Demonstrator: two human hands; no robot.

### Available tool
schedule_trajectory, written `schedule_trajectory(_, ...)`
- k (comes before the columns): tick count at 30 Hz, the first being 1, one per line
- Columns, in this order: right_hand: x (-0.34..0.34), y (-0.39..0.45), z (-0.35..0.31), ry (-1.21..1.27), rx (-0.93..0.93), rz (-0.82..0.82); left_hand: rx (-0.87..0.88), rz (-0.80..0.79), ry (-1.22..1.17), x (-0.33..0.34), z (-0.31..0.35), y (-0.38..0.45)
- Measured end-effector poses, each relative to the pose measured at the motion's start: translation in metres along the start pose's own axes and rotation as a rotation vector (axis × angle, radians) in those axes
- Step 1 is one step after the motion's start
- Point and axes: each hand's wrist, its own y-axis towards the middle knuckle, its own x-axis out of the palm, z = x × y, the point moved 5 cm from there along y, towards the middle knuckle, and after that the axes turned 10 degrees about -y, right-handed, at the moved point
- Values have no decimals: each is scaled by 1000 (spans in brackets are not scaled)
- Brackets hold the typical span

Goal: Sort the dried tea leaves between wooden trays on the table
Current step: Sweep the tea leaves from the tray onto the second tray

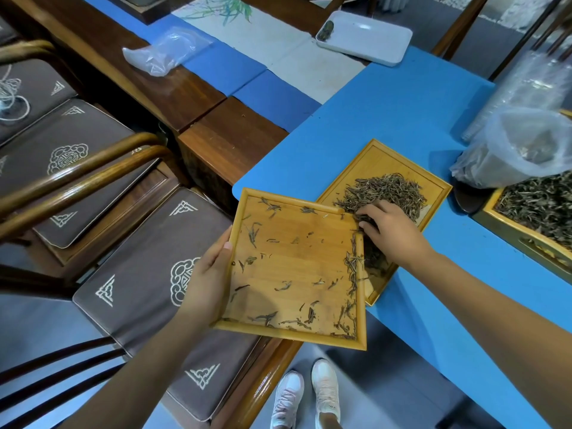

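Observation:
My left hand grips the left rim of a light wooden tray, held tilted off the table's near edge. Scattered dried tea leaves lie in it, most along its right rim. A second wooden tray rests on the blue table, partly under the first, with a pile of tea leaves in it. My right hand sits palm down at the gap in the held tray's right corner, fingers curled on a clump of leaves there.
A wooden box full of tea leaves stands at the right, behind it a clear plastic bag of leaves. A white tray lies far back. Cushioned chairs crowd the left. The blue table cover stretches behind the trays.

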Motion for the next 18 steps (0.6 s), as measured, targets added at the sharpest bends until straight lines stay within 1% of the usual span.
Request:
schedule_trajectory(5, 6, -3, 6, -40, -6, -28, 20, 16, 19, -3, 2, -1)
schedule_trajectory(9, 8, -5, 9, -34, -25, -102, 6, 18, 24, -4, 1, 1)
schedule_trajectory(13, 7, -12, 9, 67, -32, -170, -11, 38, 47, -4, -1, 4)
schedule_trajectory(15, 4, -18, 11, 129, -23, -163, -25, 64, 55, -4, -2, 4)
schedule_trajectory(18, -1, -26, 15, 168, -4, -110, -33, 79, 61, -2, -1, 4)
